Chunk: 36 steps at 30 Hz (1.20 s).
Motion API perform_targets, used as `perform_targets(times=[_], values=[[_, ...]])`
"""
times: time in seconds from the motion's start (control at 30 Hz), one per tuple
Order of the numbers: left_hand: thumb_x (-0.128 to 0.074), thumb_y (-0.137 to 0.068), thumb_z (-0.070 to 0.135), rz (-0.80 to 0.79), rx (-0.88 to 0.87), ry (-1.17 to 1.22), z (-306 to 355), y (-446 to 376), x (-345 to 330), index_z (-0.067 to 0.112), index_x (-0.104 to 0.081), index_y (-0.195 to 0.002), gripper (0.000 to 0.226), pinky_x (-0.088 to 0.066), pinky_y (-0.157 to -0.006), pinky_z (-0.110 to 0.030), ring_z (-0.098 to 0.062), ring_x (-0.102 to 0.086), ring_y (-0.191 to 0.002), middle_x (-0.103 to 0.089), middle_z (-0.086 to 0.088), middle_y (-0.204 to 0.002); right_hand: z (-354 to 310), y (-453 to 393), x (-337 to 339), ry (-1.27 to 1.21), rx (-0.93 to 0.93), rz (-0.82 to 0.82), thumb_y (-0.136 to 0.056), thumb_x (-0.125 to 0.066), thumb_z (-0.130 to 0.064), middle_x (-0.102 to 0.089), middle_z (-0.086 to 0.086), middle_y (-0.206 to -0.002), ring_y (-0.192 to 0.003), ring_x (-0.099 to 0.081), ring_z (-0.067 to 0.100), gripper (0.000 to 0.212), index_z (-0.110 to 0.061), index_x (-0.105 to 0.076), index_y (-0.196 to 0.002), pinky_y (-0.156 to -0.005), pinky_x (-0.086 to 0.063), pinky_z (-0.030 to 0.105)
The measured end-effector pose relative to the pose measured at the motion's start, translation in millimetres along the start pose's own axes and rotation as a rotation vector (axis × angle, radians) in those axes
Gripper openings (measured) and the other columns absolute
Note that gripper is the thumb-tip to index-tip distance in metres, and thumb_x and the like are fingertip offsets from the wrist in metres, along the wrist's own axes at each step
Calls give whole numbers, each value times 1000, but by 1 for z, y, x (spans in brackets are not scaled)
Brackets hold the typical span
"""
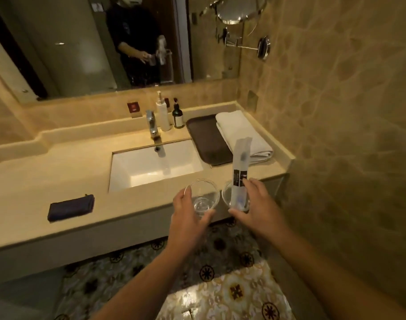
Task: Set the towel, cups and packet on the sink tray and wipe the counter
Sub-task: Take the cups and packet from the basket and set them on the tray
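My left hand (190,213) grips an empty clear glass cup (203,197) just above the counter's front edge. My right hand (255,207) holds a second clear cup (229,195) with a long translucent packet (240,162) standing upright in it. A dark brown tray (206,139) lies on the counter right of the sink. A folded white towel (241,135) rests along the tray's right side. A folded dark blue cloth (70,207) lies on the counter at the front left.
The white sink basin (151,167) sits in the beige counter (58,176) under a chrome tap (152,124). A white pump bottle (163,114) and a dark bottle (178,115) stand behind it. A mirror covers the back wall; a tiled wall closes the right side.
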<state>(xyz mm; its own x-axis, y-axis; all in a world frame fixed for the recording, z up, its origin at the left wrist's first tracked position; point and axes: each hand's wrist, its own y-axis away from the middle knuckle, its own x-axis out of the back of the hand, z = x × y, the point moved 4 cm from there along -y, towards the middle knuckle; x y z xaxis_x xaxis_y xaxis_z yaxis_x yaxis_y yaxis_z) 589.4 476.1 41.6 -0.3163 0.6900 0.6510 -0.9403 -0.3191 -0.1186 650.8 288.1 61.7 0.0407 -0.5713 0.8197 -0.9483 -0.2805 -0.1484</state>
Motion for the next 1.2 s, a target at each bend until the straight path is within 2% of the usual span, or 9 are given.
perform_targets(times=[0.2, 0.3, 0.4, 0.63, 0.87, 1.0, 1.2], values=[[-67, -86, 48, 64, -19, -7, -13, -124, -20, 23, -17, -152, 87, -31, -109, -34, -20, -30, -140, -18, 0, -157, 7, -137, -23, 57, 31, -1, -76, -73, -54, -23, 1, -156, -136, -37, 23, 91, -23, -25, -147, -104, -39, 36], [-67, -86, 49, 75, -26, 11, -27, -200, -34, 22, -18, -152, 86, -31, -106, -31, -21, -34, -138, -19, 1, -157, 16, -206, -41, 38, 45, -2, -76, -72, -54, -27, 1, -153, -130, -44, 23, 87, -26, -28, -144, -100, -43, 37], [-68, -85, 50, 79, -4, 15, -37, -283, -43, 24, -19, -152, 87, -27, -101, -25, -21, -35, -137, -19, 0, -158, 24, -284, -52, 33, 22, 4, -76, -72, -54, -26, 0, -154, -131, -44, 24, 87, -25, -27, -145, -100, -43, 36], [-70, -83, 49, 63, 40, -2, -49, -430, -58, 27, -21, -150, 86, -29, -95, -25, -22, -40, -134, -22, 2, -156, 42, -432, -66, -19, 19, 3, -76, -73, -54, -29, -5, -149, -125, -47, 18, 82, -33, -26, -140, -88, -38, 23], [-71, -83, 47, 68, 135, -7, -73, -525, -92, 27, -22, -150, 85, -31, -98, -26, -21, -38, -135, -24, 1, -155, 79, -549, -103, -29, 44, -101, -77, -73, -52, -25, -3, -154, -129, -45, 20, 89, -26, -25, -146, -97, -42, 32], [-72, -84, 43, 95, 196, -7, -83, -562, -114, 24, -24, -150, 83, -31, -95, -24, -21, -42, -132, -25, -1, -153, 99, -602, -132, -29, 106, -160, -76, -71, -56, -26, -4, -153, -129, -45, 19, 88, -29, -25, -145, -94, -42, 29], [-72, -84, 40, 113, 267, 27, -99, -593, -144, 25, -26, -149, 81, -33, -100, -25, -19, -43, -131, -28, 0, -152, 128, -647, -170, -1, 156, -223, -72, -71, -61, -30, -5, -150, -124, -50, 18, 88, -36, -23, -141, -86, -40, 22]])
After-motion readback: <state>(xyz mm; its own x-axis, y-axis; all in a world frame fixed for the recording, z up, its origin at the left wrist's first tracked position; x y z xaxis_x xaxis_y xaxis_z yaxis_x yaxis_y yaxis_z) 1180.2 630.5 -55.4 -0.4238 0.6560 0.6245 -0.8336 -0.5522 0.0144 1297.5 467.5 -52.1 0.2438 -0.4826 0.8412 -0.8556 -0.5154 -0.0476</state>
